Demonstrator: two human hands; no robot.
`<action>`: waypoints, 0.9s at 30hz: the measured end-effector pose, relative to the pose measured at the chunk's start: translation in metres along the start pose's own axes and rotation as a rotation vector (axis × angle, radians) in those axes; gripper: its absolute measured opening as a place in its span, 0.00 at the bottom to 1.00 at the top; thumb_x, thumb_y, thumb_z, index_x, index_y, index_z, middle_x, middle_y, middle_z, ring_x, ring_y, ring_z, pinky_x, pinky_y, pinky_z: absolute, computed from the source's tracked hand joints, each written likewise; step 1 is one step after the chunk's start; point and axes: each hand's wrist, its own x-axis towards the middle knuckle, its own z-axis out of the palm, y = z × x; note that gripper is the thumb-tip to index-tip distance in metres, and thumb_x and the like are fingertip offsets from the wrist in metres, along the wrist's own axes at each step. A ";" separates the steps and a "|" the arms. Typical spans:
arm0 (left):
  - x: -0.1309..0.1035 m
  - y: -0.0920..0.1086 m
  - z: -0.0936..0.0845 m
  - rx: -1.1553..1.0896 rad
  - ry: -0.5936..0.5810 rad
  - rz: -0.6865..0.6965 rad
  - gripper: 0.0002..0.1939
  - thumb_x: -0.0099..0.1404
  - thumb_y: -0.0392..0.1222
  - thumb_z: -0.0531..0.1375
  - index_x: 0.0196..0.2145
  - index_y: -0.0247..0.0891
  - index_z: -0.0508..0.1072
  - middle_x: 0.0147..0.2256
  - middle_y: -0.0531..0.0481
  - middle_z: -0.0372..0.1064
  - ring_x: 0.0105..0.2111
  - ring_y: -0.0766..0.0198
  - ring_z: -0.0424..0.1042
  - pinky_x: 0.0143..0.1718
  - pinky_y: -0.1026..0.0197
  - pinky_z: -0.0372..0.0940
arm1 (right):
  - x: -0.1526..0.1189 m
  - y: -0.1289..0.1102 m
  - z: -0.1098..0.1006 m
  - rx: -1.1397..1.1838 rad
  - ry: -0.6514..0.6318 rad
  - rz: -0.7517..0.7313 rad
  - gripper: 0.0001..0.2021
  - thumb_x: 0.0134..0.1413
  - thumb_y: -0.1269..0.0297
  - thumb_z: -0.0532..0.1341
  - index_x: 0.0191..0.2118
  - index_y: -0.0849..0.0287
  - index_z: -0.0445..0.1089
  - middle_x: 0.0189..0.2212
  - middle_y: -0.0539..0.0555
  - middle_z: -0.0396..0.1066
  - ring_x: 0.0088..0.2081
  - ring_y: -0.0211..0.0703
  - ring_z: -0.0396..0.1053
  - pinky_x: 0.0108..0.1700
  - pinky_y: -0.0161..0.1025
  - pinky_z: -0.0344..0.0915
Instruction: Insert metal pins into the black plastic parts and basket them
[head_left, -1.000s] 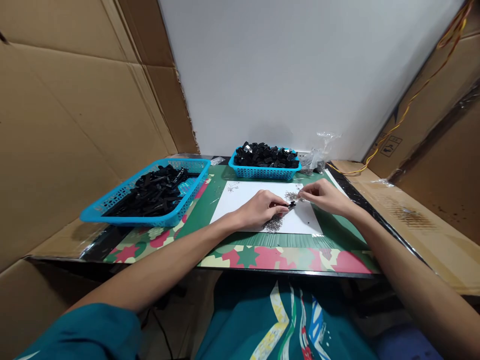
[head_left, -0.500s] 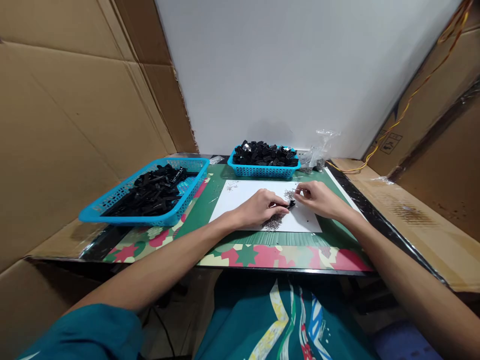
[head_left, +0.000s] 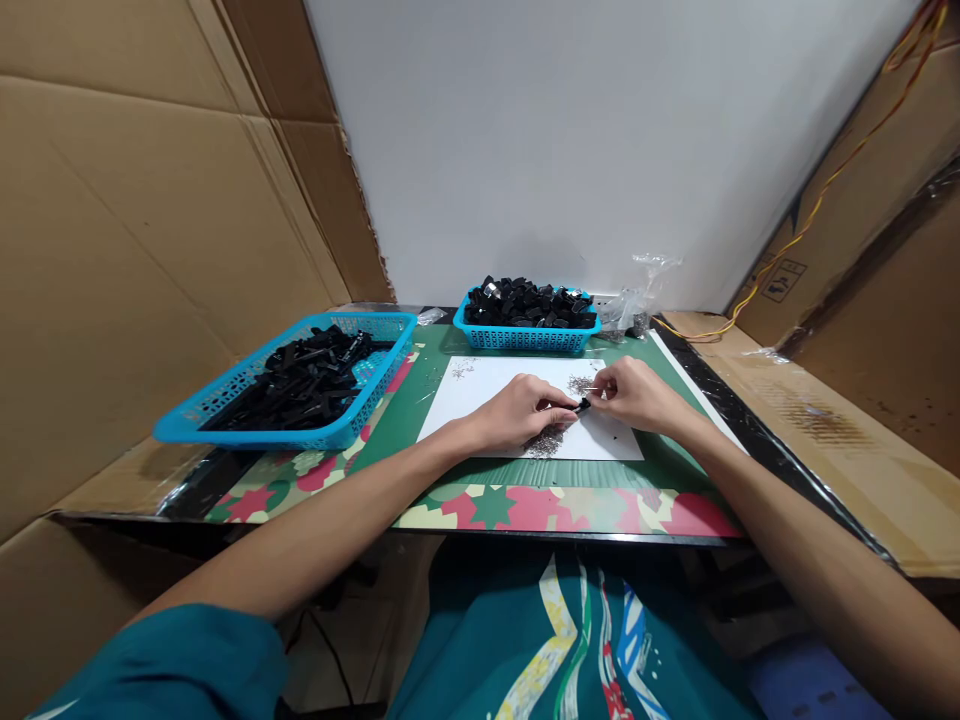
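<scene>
My left hand [head_left: 517, 412] is closed over the white sheet [head_left: 457, 415], thumb and fingers pinching a small black plastic part [head_left: 583, 405] whose end sticks out to the right. My right hand [head_left: 628, 392] is closed in a pinch right at that end. A thin pale sliver shows at its fingertips, too small to name. Two piles of tiny metal pieces lie on the sheet: one pile [head_left: 545, 443] below my left fingers, the other pile [head_left: 580, 384] just beyond the black part. A few more loose pieces [head_left: 463, 369] are scattered at the sheet's far left corner.
A large blue basket [head_left: 169, 428] of long black parts stands at the left. A smaller blue basket [head_left: 525, 340] heaped with black pieces is at the back, beside a clear plastic bag [head_left: 634, 308]. Cardboard walls [head_left: 150, 200] flank the table; a yellow-red wire [head_left: 832, 180] hangs at right.
My right hand has moved slightly left and down, so its fingertips now meet the end of the black part. My left hand stays in place, holding the part.
</scene>
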 end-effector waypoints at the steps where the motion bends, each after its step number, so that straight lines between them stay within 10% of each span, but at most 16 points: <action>1: 0.000 0.000 0.000 -0.015 0.007 -0.009 0.11 0.69 0.42 0.65 0.44 0.37 0.86 0.36 0.44 0.82 0.33 0.61 0.75 0.37 0.61 0.65 | 0.000 -0.001 0.001 -0.003 0.003 -0.003 0.10 0.50 0.70 0.63 0.21 0.59 0.69 0.18 0.50 0.64 0.24 0.37 0.55 0.29 0.40 0.50; 27: 0.000 -0.002 0.002 -0.135 0.019 -0.104 0.12 0.67 0.44 0.64 0.39 0.34 0.86 0.30 0.45 0.79 0.30 0.61 0.72 0.32 0.61 0.64 | -0.003 0.005 -0.011 0.053 -0.073 -0.103 0.13 0.58 0.66 0.62 0.23 0.61 0.73 0.17 0.47 0.59 0.24 0.35 0.49 0.29 0.40 0.47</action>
